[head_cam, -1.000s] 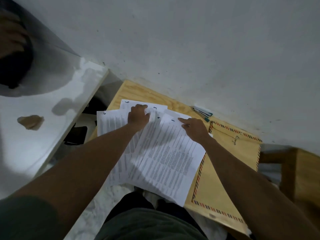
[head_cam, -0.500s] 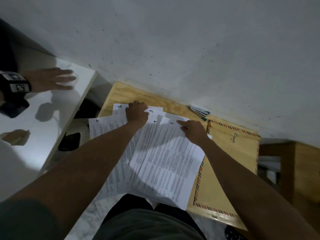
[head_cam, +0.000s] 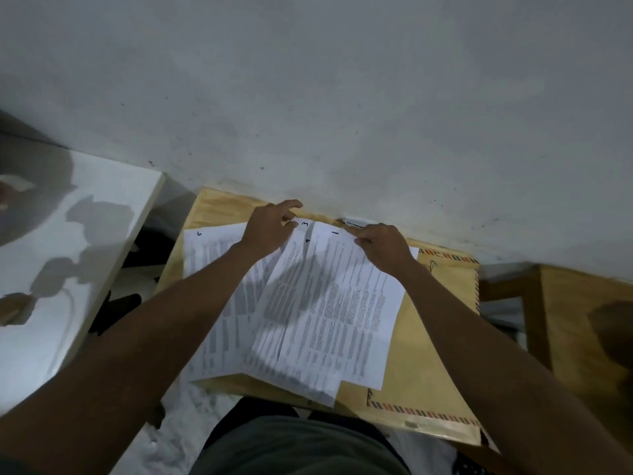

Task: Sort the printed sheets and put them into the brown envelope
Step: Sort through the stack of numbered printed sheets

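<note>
Risk: the printed sheets (head_cam: pixel 308 303) lie fanned and overlapping on the small wooden table (head_cam: pixel 212 207), near edges overhanging toward the lap, so a careless pull at the top corners could likely slide thin, slick pages off or scramble the handwritten numbers. Left hand (head_cam: pixel 265 228) pinches the upper corner of a middle sheet, index finger lifted; right hand (head_cam: pixel 383 246) pinches the top edge of sheet "1". Brown envelope (head_cam: pixel 435 337), flat, matte, stripe-bordered with a metal clasp, lies partly under the sheets at right.

Both arms outstretched; left hand (head_cam: pixel 265 228) fingers curled, right hand (head_cam: pixel 385 246) pinching.
</note>
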